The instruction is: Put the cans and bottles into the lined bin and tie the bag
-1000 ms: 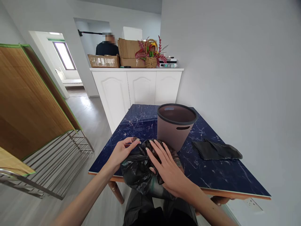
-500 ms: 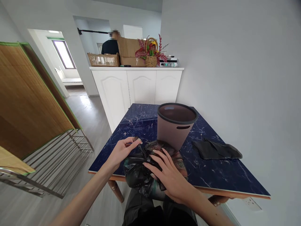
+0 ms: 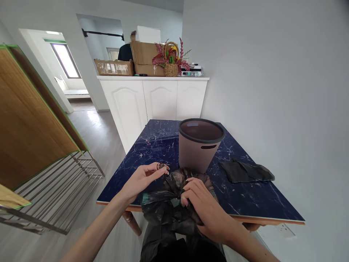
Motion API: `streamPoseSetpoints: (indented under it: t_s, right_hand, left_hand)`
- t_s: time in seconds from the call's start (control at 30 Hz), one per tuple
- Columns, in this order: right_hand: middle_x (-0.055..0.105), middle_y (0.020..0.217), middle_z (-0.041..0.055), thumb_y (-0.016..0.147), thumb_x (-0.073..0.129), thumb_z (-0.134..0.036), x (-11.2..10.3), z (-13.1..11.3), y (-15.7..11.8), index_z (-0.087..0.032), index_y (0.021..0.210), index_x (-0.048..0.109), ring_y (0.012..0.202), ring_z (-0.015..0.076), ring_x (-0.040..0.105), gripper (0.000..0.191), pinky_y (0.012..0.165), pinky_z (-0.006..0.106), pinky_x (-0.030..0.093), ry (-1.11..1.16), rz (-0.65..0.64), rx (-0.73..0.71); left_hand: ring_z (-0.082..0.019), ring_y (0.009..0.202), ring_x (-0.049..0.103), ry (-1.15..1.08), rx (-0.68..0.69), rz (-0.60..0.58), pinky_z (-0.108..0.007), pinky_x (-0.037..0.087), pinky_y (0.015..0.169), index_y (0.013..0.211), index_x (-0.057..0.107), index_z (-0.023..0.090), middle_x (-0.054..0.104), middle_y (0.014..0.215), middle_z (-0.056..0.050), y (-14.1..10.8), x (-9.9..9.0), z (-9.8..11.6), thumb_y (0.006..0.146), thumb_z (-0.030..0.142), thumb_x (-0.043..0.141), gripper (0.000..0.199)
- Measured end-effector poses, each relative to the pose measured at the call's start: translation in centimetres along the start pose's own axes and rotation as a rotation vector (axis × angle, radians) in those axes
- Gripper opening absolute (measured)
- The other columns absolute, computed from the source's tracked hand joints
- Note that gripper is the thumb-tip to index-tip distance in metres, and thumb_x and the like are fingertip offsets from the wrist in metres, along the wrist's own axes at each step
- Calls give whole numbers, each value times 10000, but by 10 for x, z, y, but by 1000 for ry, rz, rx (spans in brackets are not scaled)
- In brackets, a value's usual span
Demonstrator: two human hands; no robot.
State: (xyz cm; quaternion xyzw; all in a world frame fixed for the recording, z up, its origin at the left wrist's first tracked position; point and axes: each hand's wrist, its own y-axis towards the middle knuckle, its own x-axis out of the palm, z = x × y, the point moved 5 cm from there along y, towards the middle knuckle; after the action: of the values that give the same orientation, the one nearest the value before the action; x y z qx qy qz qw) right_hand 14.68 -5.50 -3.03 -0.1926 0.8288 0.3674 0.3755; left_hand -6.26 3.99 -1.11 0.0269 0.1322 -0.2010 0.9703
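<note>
Lying across the near edge of the blue marbled table [image 3: 160, 142], a stuffed black bag [image 3: 177, 214], its gathered plastic drawn in folds toward the left. Right hand [image 3: 203, 202]: fingers curled and closed on the bunched plastic, thumb mostly hidden. Left hand [image 3: 143, 178]: thumb and fingertip pressed together above the bag, a dark band at the finger; cannot tell whether plastic is caught between them. Brownish bin [image 3: 196, 154] upright, mouth up, toward the table's far right corner; dark rim, slot handle facing near side, base partly behind the bag. Folded black plastic [image 3: 247, 171] flat along the right edge. Beyond the far edge, white cabinet [image 3: 160, 98] with arched door panels; on its top, low taped carton [image 3: 114, 67], taller carton [image 3: 147, 60] and wicker flower basket [image 3: 171, 69], left to right, then small items at the right end, too small to name. Plain wall [image 3: 259, 72] on the right, socket [image 3: 285, 230] low down, partly behind the table. On the left, metal rack [image 3: 54, 189] under a bamboo mat [image 3: 32, 109], both cut off by the frame; grey floor [image 3: 106, 140], doorway, bright window [image 3: 65, 60]. Person [image 3: 125, 52] in dark clothing behind the cartons, mostly hidden. Bag's underside lost against dark trousers; contents hard to make out through the plastic.
</note>
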Motion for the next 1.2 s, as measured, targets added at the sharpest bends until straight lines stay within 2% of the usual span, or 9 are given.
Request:
streamPoseSetpoints:
  t_s: [0.2, 0.33, 0.43, 0.6, 0.73, 0.83, 0.97, 1.07, 1.2]
  right_hand:
    - [553, 1069, 69, 922, 438, -31, -76, 1, -34, -278, 1008, 443, 1050, 264, 585, 262, 908, 390, 563, 119, 65, 169]
    - [612, 1110, 94, 1031, 457, -146, -137, 17, -64, -283, 1011, 525, 1091, 276, 643, 154, 794, 333, 594, -28, 159, 258]
    - [637, 1122, 102, 1064, 486, -261, -180, 36, -83, -294, 1031, 586, 1050, 299, 666, 110, 753, 368, 601, -166, 236, 334]
    - [635, 1039, 113, 1071, 462, -329, -235, 90, -84, -314, 1019, 583, 957, 321, 647, 133, 749, 455, 557, -386, 216, 295]
    - [645, 989, 122, 1075, 407, -327, -268, 163, -64, -276, 997, 581, 945, 294, 650, 197, 800, 462, 531, -504, 176, 252]
    - [671, 982, 131, 1067, 414, -376, -284, 227, -49, -262, 959, 588, 926, 271, 658, 234, 800, 438, 529, -534, 142, 272]
    - [689, 971, 136, 1072, 377, -420, -288, 296, -26, -232, 925, 614, 904, 246, 655, 337, 801, 412, 534, -519, 62, 272]
    - [688, 966, 133, 1045, 351, -274, -278, 330, -7, -168, 941, 655, 922, 229, 650, 338, 848, 396, 510, -573, -42, 276]
    - [700, 970, 125, 937, 456, -91, -259, 358, 12, -144, 969, 684, 919, 235, 638, 236, 851, 372, 471, -637, -131, 282]
  left_hand:
    - [-331, 1275, 674, -108, 0, -5, -440, 522, 1092, 1165, 827, 254, 782, 1298, -105, 17, 9, -20, 971, 709, 617, 537]
    - [-314, 1216, 695, -158, -49, 47, -411, 538, 1045, 1116, 813, 220, 789, 1221, -123, 33, 8, -49, 971, 711, 627, 544]
    - [-304, 1184, 695, -120, -91, 94, -389, 536, 1021, 1063, 808, 213, 786, 1169, -112, 45, 5, -67, 962, 728, 622, 557]
    - [-270, 1022, 706, -6, -61, 207, -368, 532, 974, 937, 788, 201, 784, 1025, -89, 61, 0, -83, 936, 743, 633, 563]
    - [-247, 919, 685, 25, -30, 278, -354, 534, 948, 861, 757, 209, 757, 916, -65, 68, -3, -95, 905, 773, 640, 578]
    - [-248, 887, 675, 49, -22, 303, -349, 536, 918, 839, 742, 217, 746, 887, -58, 66, -5, -101, 889, 779, 652, 571]
    - [-241, 881, 672, 132, -19, 300, -321, 510, 864, 862, 741, 224, 748, 896, -52, 61, -2, -104, 962, 713, 611, 516]
    - [-234, 858, 667, 199, -16, 286, -306, 494, 810, 877, 738, 230, 750, 895, -47, 60, 1, -103, 995, 682, 585, 492]
    - [-229, 809, 647, 255, -26, 276, -300, 477, 754, 869, 730, 234, 746, 878, -46, 61, 3, -102, 1011, 676, 561, 494]
